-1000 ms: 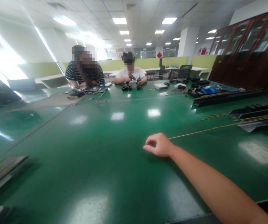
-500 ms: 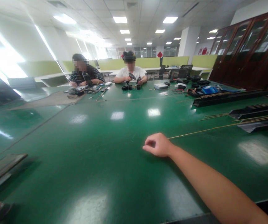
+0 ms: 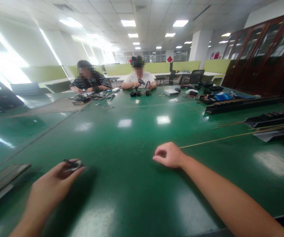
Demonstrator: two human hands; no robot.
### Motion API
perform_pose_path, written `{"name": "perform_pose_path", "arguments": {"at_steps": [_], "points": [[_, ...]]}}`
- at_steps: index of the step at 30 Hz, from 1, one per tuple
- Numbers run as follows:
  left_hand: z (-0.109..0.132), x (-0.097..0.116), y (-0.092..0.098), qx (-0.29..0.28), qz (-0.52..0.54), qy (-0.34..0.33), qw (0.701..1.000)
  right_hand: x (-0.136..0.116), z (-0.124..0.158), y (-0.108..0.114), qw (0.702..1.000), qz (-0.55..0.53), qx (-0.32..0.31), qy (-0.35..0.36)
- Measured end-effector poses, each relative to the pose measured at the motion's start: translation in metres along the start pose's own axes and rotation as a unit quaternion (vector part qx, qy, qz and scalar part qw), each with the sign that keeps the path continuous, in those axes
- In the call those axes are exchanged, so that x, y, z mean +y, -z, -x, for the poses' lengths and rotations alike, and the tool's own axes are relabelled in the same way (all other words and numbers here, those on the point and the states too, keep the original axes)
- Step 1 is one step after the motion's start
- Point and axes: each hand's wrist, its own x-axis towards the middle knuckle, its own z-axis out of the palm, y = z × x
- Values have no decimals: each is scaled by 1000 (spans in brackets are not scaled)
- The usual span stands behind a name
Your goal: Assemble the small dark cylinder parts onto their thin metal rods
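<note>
My right hand (image 3: 168, 154) rests on the green table (image 3: 122, 138) in a loose fist, pinching the near end of a long thin brass rod (image 3: 220, 139) that runs away to the right. My left hand (image 3: 54, 184) is over the table at the lower left, fingers closed round a small dark and silver part (image 3: 72, 164) that is blurred by motion.
Long black rails (image 3: 245, 104) and more brass rods (image 3: 267, 126) lie at the right. A flat dark panel (image 3: 1, 182) sits at the left edge. Two people work at the far end among tools and small parts (image 3: 137, 93). Wooden cabinets (image 3: 262, 52) stand behind on the right.
My left hand has come up from the lower left corner into full view over the table, carrying the small part. My right hand has stayed where it was.
</note>
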Motion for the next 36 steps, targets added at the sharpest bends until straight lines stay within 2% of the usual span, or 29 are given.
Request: {"name": "perform_pose_path", "arguments": {"at_steps": [2, 4, 7, 9, 11, 14, 21, 29, 36], "points": [[-9, 35, -33, -61, 48, -82, 994, 1, 0, 1, 1000, 2, 4, 6], [-10, 75, -69, -117, 122, -162, 972, 1, 0, 1, 1000, 9, 9, 15], [-3, 122, -114, -144, 178, -242, 943, -1, 0, 2, 999, 25, 22, 27], [4, 137, -135, -143, 221, -258, 930, -2, -1, 1, 999, 33, 32, 28], [10, 139, -147, -146, 267, -258, 917, -2, -2, 0, 998, 34, 40, 29], [17, 133, -153, -167, 307, -269, 897, -1, -3, -2, 998, 23, 44, 38], [21, 130, -150, -213, 325, -314, 866, -1, -2, -5, 998, 3, 46, 53], [24, 133, -152, -230, 360, -269, 863, -5, 0, -3, 998, -41, 37, 28], [26, 137, -150, -230, 362, -229, 874, -5, 0, -3, 998, -41, 38, -1]]}}
